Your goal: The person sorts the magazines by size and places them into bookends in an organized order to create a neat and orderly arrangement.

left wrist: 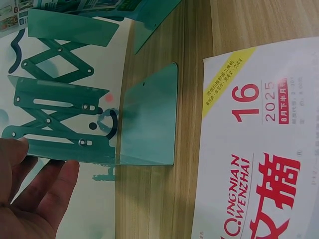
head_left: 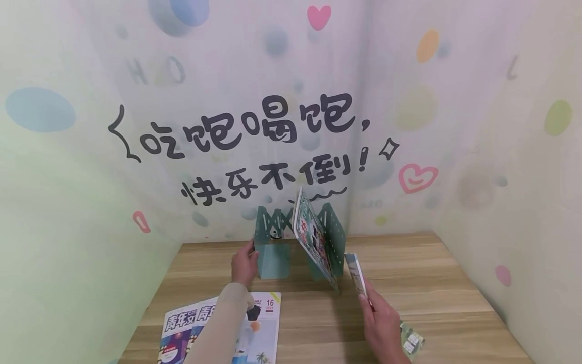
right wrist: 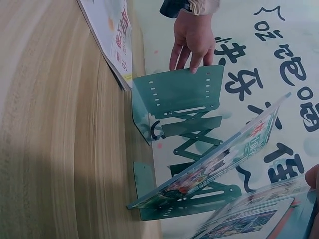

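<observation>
Printed wall (head_left: 273, 60) encloses a wood-grain desk (head_left: 313, 328). Rack (head_left: 275, 263): green, folding type, positioned at 12 o'clock on the desk. One leaning magazine (head_left: 313, 240) stands inside it near the 3 o'clock end plate, top tipped toward 9 o'clock. Loose magazines (head_left: 268, 321) lie overlapped at 8 o'clock; a booklet (head_left: 411, 341), partly hidden, lies at 4 o'clock.

Left hand (head_left: 244, 265): thumb and fingers pinch the rack's 9 o'clock end plate, fingers against its outer face. Right hand (head_left: 382, 323): thumb and fingers clamp the held magazine (head_left: 354, 270), which is seen nearly edge-on, outside the rack, beyond its 3 o'clock end plate and apart from the desk's loose items.

Step in hand, as judged: loading the rack, with the left hand steadying it. The next move appears to call for carrying the held magazine toward 10 o'clock, over or around the near end plate, and lowering it beside the leaning magazine. Caution: contact may tip the leaning magazine further toward 9 o'clock.
</observation>
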`<state>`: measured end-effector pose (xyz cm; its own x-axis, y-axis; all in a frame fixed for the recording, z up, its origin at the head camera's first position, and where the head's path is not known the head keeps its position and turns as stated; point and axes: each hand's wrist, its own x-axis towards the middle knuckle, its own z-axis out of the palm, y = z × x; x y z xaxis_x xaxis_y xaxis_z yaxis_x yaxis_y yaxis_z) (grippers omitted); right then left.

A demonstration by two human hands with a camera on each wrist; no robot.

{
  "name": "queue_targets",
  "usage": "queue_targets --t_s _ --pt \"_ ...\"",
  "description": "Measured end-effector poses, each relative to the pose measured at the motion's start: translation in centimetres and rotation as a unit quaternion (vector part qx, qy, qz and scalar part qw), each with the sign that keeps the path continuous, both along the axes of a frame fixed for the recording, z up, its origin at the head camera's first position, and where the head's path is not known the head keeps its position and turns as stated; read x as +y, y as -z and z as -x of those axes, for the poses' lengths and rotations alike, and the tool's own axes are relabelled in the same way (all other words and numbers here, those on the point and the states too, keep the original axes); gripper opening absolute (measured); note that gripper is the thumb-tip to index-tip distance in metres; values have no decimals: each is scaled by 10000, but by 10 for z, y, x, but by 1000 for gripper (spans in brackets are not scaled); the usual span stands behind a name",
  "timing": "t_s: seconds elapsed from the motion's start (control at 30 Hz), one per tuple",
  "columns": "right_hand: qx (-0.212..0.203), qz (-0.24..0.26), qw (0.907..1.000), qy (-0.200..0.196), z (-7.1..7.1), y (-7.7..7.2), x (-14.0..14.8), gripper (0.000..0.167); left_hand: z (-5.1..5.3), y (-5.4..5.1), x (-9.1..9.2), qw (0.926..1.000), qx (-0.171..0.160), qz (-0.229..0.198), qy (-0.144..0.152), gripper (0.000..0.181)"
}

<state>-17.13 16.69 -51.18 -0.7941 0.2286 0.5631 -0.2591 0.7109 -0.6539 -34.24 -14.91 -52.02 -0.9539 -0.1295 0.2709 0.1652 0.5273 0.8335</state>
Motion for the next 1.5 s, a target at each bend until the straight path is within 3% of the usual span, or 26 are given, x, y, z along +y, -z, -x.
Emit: queue_targets --t_s 0.4,0.8,1.27,1.5 --pt "-14 24 10000 -17 -5 -9 -2 43 -2 -2 1 10000 -25 14 -10 46" --pt "463 83 9989 24 -9 -15 -4 43 -1 0 0 10000 50 -34 -8 45" --pt "555 253 9981 -58 -16 -30 -10 45 -1 0 1 9999 107 -28 -29 45" --pt "592 366 9975 -153 -17 -35 -14 44 0 1 1 9994 266 197 -59 45"
